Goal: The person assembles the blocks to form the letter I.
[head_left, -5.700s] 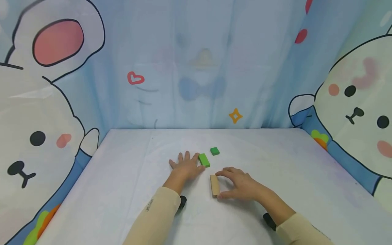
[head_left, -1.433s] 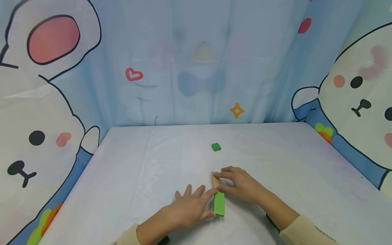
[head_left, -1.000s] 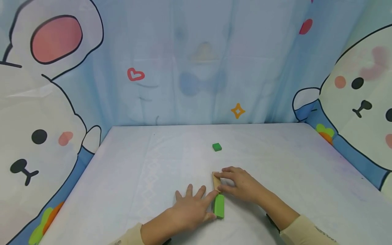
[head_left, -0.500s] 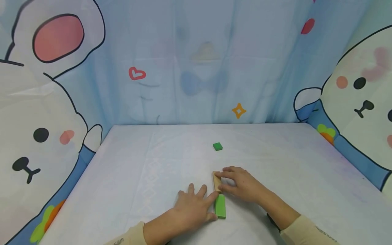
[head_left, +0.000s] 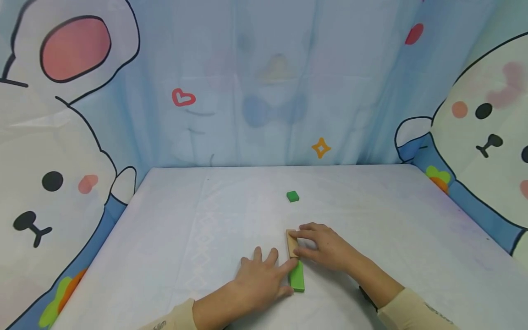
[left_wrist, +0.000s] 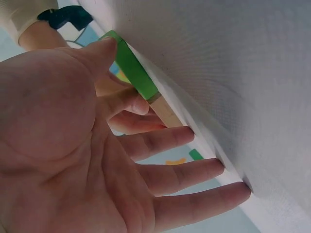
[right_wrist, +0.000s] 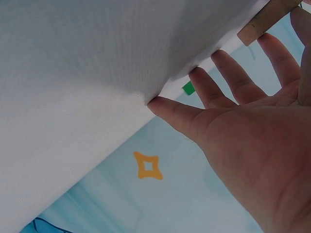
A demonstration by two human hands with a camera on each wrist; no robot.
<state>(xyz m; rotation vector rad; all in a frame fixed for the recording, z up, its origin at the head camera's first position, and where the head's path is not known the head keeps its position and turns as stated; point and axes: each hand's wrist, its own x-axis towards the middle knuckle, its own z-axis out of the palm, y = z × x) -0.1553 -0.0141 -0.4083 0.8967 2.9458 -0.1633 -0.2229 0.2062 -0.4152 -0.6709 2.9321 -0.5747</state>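
A long green block (head_left: 296,278) lies on the white-covered table, end to end with a plain wooden block (head_left: 291,243) just beyond it. My left hand (head_left: 261,283) pinches the green block between thumb and index finger, one near each end; its other fingers spread out to the table. From the right side, my right hand (head_left: 330,247) holds the wooden block lengthwise between index finger and thumb. In the left wrist view, the ends of the green block (left_wrist: 135,73) and the wooden block (left_wrist: 166,112) meet. The right wrist view shows only part of the wooden block (right_wrist: 267,22).
A small green block (head_left: 293,196) sits farther back, beyond the wooden block. The white tablecloth (head_left: 198,206) runs to the far table edge, where a blue cartoon-print curtain (head_left: 264,82) hangs behind and at both sides.
Compared with the oldest frame, my left hand has brought the long green block towards me, to the near end of the wooden block. Over the last second, the hands have barely shifted.
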